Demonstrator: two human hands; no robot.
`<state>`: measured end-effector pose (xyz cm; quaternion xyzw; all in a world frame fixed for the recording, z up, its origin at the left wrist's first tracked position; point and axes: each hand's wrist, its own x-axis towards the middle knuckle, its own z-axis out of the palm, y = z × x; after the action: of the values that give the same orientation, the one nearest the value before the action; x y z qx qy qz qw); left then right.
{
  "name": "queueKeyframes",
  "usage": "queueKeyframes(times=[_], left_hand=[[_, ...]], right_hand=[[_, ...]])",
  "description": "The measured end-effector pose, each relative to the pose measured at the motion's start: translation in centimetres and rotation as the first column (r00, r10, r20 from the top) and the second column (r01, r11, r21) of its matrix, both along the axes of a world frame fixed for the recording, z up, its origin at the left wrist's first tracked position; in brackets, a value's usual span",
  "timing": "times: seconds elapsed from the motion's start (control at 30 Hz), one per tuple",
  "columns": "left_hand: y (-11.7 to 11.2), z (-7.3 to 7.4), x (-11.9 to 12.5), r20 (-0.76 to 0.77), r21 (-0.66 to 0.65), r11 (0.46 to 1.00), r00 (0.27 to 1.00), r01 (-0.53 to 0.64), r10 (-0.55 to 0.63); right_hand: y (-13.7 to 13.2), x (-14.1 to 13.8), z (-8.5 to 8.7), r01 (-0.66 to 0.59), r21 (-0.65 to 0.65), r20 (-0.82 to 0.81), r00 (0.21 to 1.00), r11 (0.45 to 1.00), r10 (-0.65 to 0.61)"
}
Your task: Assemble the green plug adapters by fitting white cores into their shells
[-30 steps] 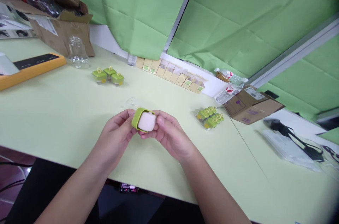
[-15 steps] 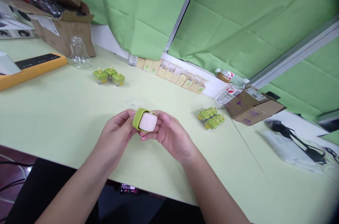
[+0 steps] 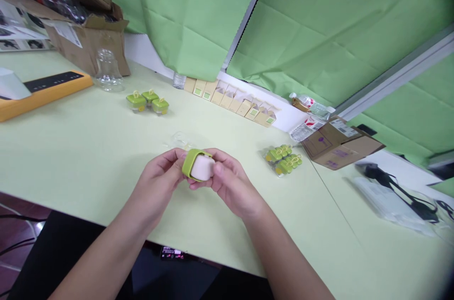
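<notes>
Over the middle of the table, my left hand (image 3: 161,175) pinches a green square cap (image 3: 189,166) from its left side. Inside the cap's rim sits a pale pinkish-white rounded block (image 3: 203,168), with a gap visible along the upper edge. My right hand (image 3: 230,182) closes round the other side, its thumb pressing the block's right edge and its fingers beneath. Just behind my hands lies a clear plastic piece (image 3: 181,140). The undersides of the cap and block are hidden by my fingers.
Green-lidded small containers (image 3: 151,100) stand at the back left, and several more (image 3: 283,159) at the right. Small cartons (image 3: 230,98) line the wall. A clear jar (image 3: 107,71), an orange power strip (image 3: 80,81), a cardboard box (image 3: 333,144) and bottles (image 3: 307,127) surround the work area.
My right thumb has come down onto the pale block, which has tilted and shifted slightly right with the green cap. The view has moved a little.
</notes>
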<state>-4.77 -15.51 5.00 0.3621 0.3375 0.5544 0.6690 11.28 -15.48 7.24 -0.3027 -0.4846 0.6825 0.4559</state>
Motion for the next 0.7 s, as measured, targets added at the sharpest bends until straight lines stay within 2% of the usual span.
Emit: queueKeyframes(times=[0.23,0.5,0.6,0.7], left_hand=[[0.19,-0.34,-0.17,0.041,0.040,0.999,0.999,0.022,-0.024],[0.19,-0.31,-0.22,0.037,0.024,1.000,0.999,0.015,-0.016],[0.14,-0.42,-0.25,0.003,0.033,0.999,1.000,0.004,-0.004],[0.13,-0.49,-0.20,-0.096,0.075,0.997,0.995,-0.020,0.027]], right_hand=[[0.23,0.23,-0.20,0.062,-0.010,0.033,0.998,0.998,-0.061],[0.22,0.27,0.01,0.025,-0.031,0.013,1.000,0.999,-0.024],[0.22,0.29,0.07,0.017,-0.002,0.018,1.000,1.000,-0.017],[0.18,0.28,0.14,0.019,0.017,0.051,0.999,1.000,-0.020]])
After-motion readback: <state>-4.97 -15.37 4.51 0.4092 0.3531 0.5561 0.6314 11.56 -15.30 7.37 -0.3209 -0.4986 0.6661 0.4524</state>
